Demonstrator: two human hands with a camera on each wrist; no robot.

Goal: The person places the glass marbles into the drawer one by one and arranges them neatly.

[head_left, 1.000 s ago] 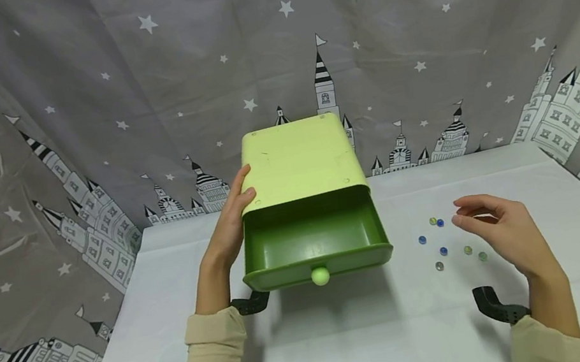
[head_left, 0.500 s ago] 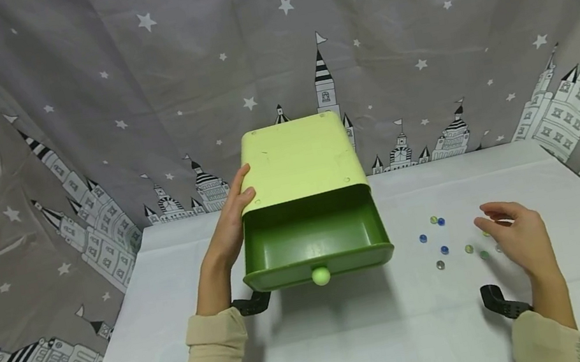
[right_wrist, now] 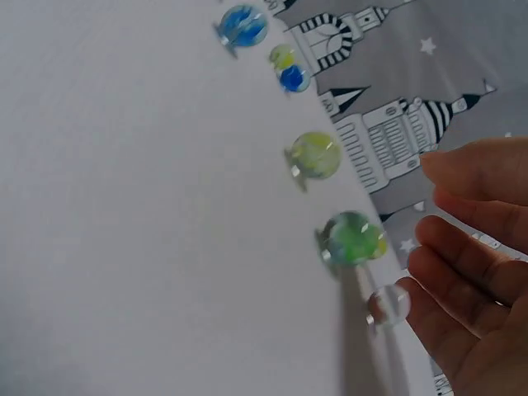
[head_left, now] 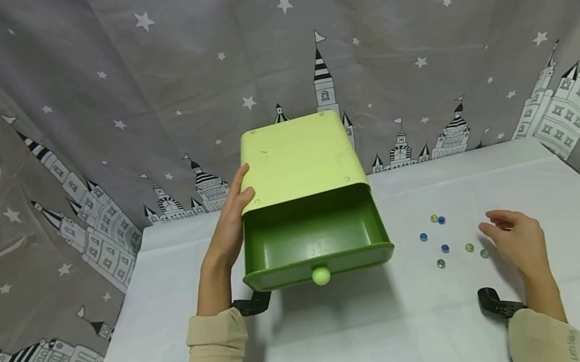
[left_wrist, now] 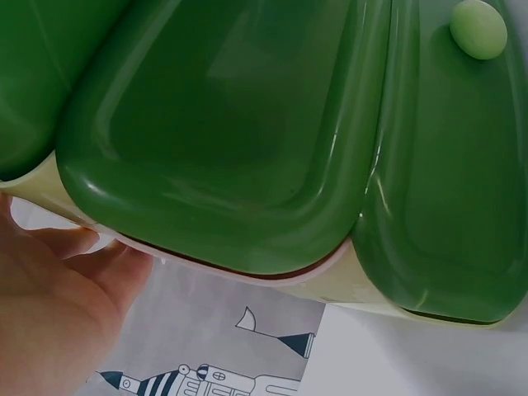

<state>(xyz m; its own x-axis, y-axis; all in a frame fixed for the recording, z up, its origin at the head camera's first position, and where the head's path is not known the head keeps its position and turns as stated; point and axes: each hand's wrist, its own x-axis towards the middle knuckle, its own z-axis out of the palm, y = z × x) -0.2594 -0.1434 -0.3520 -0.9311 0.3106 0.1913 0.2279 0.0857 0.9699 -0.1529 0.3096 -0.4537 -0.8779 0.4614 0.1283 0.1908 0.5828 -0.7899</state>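
A cabinet [head_left: 300,159] with a pale yellow-green shell stands at the centre of the head view. Its top green drawer [head_left: 314,238] is pulled out, with a round light-green knob [head_left: 321,276]. My left hand [head_left: 228,227] rests along the cabinet's left side, thumb and fingers extended against the shell. In the left wrist view, lower green drawer fronts [left_wrist: 231,148] show. My right hand [head_left: 520,240] hovers low over the table, fingers loosely bent and thumb apart. Near it lie a green marble [right_wrist: 351,239] and a clear marble [right_wrist: 392,305]; the hand hides part of this spot in the head view.
Several blue, yellow-green and clear marbles, among them a blue marble [head_left: 445,249] and a clear one [head_left: 441,263], lie scattered between cabinet and right hand. A white cloth [head_left: 411,341] covers the table. Behind hangs a grey curtain [head_left: 241,34] printed with castles.
My right hand has shifted to the right, then dropped lower, covering marbles seen half a second ago. The left hand and the cabinet have stayed put.
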